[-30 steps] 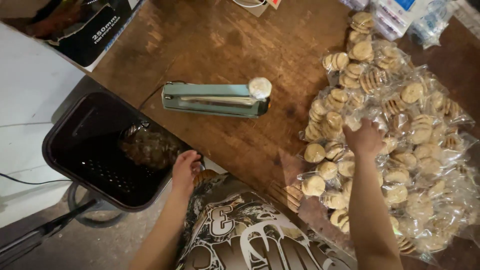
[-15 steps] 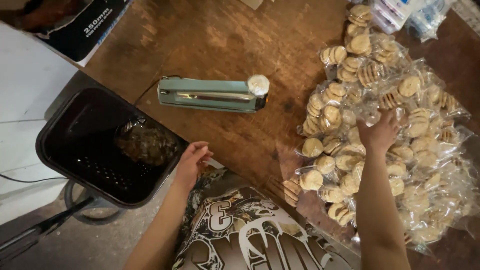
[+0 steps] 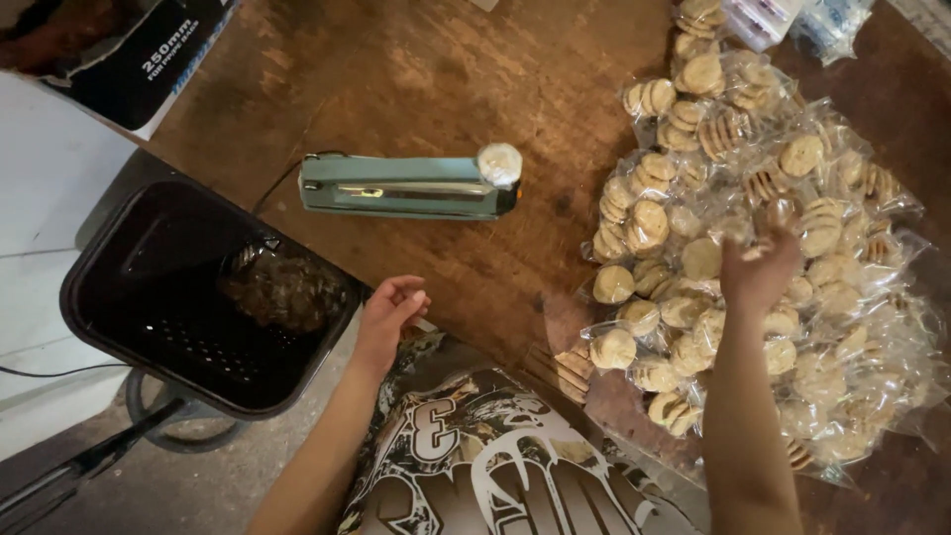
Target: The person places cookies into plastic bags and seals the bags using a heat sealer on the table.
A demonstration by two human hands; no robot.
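Observation:
My right hand (image 3: 761, 266) is stretched out over a big pile of clear bags of round pale cookies (image 3: 693, 258) on the right of the wooden table (image 3: 396, 79). Its fingers curl among the bags, and I cannot make out whether they grip one. My left hand (image 3: 391, 309) hovers at the table's near edge with loosely curled fingers and nothing in it. It is beside the rim of a black bin (image 3: 119, 327). A crumpled clear bag of dark pieces (image 3: 282, 289) lies inside the bin.
A teal bar-shaped heat sealer (image 3: 406, 186) with a round white knob lies mid-table, its cord running off to the left. A dark box (image 3: 119, 50) sits at the top left corner. My patterned clothing (image 3: 495, 466) fills the bottom centre.
My right hand has moved farther up the cookie pile. My left hand has lifted from the bin's rim and drifted right, toward the table edge.

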